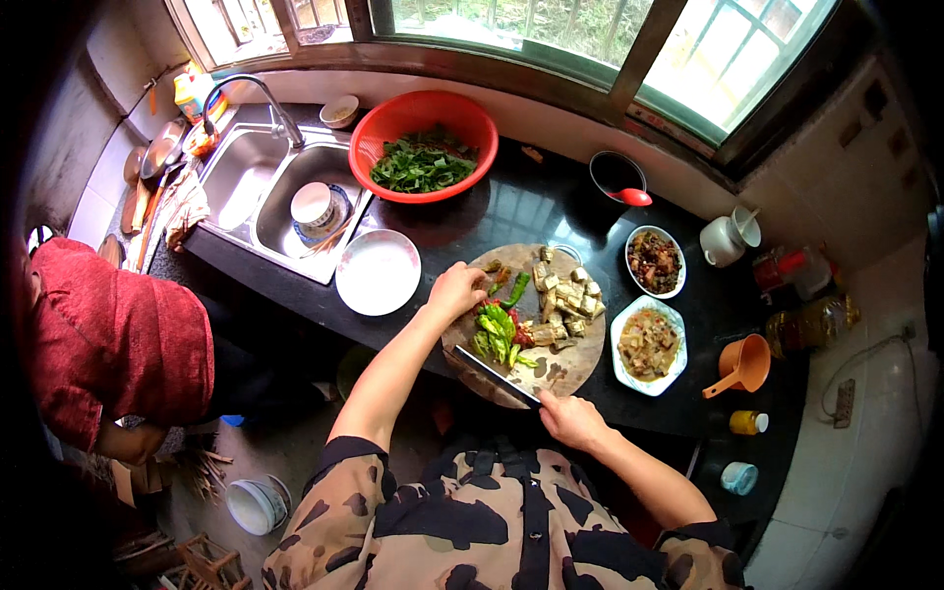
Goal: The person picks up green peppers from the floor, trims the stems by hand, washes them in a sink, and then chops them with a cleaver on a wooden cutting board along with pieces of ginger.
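Observation:
My right hand (573, 421) is closed round the handle of a kitchen knife (494, 375). Its blade lies over the near left part of a round wooden chopping board (580, 372). Beside the blade is a pile of cut green peppers (499, 334), with some red pieces behind it and a whole green pepper (516, 289) at its far end. My left hand (457, 290) is at the board's far left edge, its fingers bent together; whatever they hold is hidden. Chunks of pale, brown-skinned vegetable (568, 295) are heaped on the board's far right.
Left of the board are a white plate (378, 272), a red colander (423, 106) of leafy greens and a steel sink (265, 177). Two filled dishes, a brown stew bowl (655, 262) and a pale-sauced octagonal plate (649, 344), stand right. An orange dipper (742, 366) lies beyond. Someone in red (123, 334) stands left.

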Demonstrator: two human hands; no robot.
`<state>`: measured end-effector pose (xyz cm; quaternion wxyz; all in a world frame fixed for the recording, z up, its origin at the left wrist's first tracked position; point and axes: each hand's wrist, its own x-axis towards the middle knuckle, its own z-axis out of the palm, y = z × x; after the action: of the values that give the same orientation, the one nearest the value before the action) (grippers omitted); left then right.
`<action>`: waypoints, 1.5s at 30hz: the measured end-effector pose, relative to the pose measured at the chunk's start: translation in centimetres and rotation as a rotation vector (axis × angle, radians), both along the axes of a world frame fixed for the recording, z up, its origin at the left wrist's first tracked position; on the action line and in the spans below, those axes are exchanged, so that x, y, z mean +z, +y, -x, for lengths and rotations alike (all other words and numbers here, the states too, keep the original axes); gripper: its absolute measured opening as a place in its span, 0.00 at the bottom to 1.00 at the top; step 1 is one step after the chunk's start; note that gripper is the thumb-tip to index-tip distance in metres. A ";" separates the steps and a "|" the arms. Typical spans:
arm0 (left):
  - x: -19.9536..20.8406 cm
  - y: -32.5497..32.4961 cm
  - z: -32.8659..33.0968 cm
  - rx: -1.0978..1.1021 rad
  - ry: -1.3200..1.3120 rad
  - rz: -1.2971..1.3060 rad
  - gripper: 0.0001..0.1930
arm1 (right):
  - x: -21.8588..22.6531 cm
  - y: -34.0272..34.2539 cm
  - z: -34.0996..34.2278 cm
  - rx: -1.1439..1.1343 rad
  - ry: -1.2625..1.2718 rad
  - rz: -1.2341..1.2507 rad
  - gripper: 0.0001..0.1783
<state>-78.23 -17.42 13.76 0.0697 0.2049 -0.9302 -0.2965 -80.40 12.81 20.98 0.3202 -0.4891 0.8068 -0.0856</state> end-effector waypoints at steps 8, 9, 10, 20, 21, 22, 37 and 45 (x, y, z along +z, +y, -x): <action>-0.4 -2.1 -0.9 0.148 -0.048 -0.297 0.11 | -0.7 -1.1 0.8 -0.233 -0.040 0.062 0.10; -1.0 -2.5 -1.6 0.198 0.003 -0.326 0.11 | -1.0 -1.3 0.7 -0.239 -0.047 0.088 0.10; -1.1 -2.3 -2.1 0.242 0.055 -0.358 0.10 | -1.5 -1.4 0.7 -0.251 -0.053 0.110 0.10; -2.7 6.5 -9.6 0.204 0.415 -0.043 0.05 | -0.9 -4.5 0.4 -0.184 -0.106 0.130 0.10; -3.0 7.1 -9.7 0.254 0.399 -0.064 0.05 | -0.2 -5.1 0.2 -0.166 -0.091 0.103 0.10; -3.3 7.6 -9.8 0.306 0.386 -0.084 0.05 | 0.3 -5.7 0.2 -0.145 -0.075 0.078 0.10; -4.1 7.2 -9.6 0.187 0.457 0.024 0.04 | -0.6 -8.5 -0.5 -0.047 0.118 -0.015 0.10; -4.4 6.9 -9.4 0.171 0.461 0.016 0.05 | -2.6 -7.9 -2.2 -0.140 0.100 0.076 0.11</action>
<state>-68.84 -10.57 9.40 0.3067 0.2095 -0.8712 -0.3210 -78.22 4.89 18.42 0.2541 -0.4471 0.8501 -0.1138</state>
